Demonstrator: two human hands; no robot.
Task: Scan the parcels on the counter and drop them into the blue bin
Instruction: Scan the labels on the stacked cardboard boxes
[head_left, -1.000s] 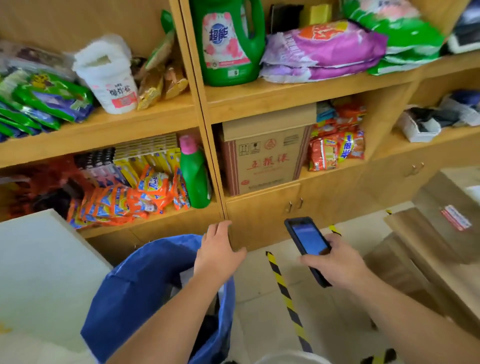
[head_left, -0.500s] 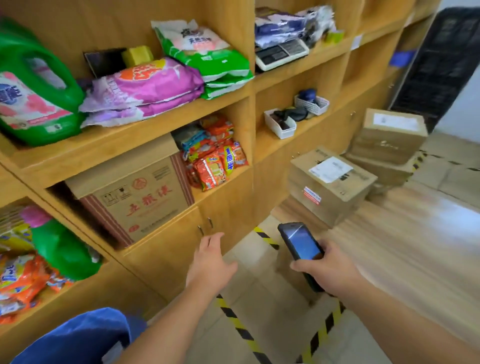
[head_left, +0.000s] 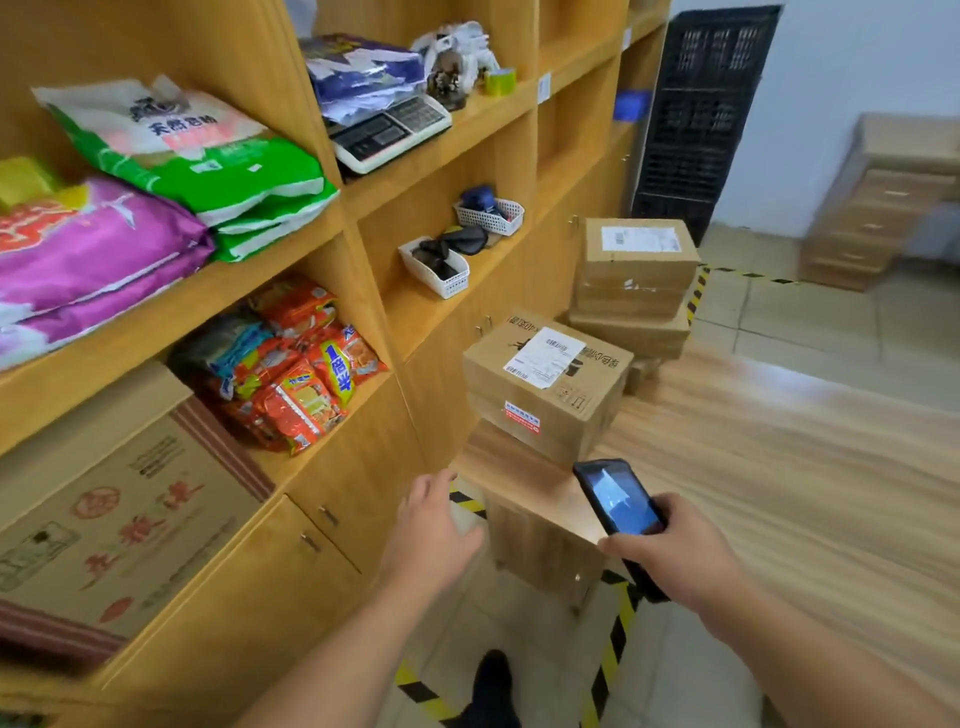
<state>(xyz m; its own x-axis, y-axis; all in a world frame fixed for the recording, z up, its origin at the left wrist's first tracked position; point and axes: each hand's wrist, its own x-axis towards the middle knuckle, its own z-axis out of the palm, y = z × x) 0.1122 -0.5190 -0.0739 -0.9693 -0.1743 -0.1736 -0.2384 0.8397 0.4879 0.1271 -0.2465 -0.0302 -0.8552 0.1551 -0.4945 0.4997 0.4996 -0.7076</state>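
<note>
1. we see our right hand (head_left: 670, 556) curled round a black phone (head_left: 621, 512), gripping its lower half; the screen is lit blue and faces up, but nothing on it is readable.
2. our left hand (head_left: 431, 530) reaches forward in the air with fingers loosely straight, holding nothing, just short of the near corner of the wooden counter (head_left: 524, 483).
3. the nearest parcel (head_left: 548, 382) is a brown cardboard box standing on the counter's near end. it carries a white shipping label on top and a small red and blue sticker on its front side; the print on both is too small to read.
4. behind it a stack of boxes (head_left: 634, 291) stands on the same counter, the top one with a white barcode label.
5. on the shelves (head_left: 291, 244) to our left lies a green and white bag (head_left: 192, 150) with chinese writing we cannot read clearly, resting on a purple bag (head_left: 88, 249).
6. one shelf lower sit orange snack packets (head_left: 306, 374), one with a yellow and blue panel of chinese characters, and beside them a big carton (head_left: 114, 519) printed in red.
7. two white baskets (head_left: 441, 267) hold dark items, one looking like sunglasses; a weighing scale (head_left: 389, 132) sits on the shelf above them.
8. yellow and black tape (head_left: 613, 649) runs along the floor beneath our hands.
</note>
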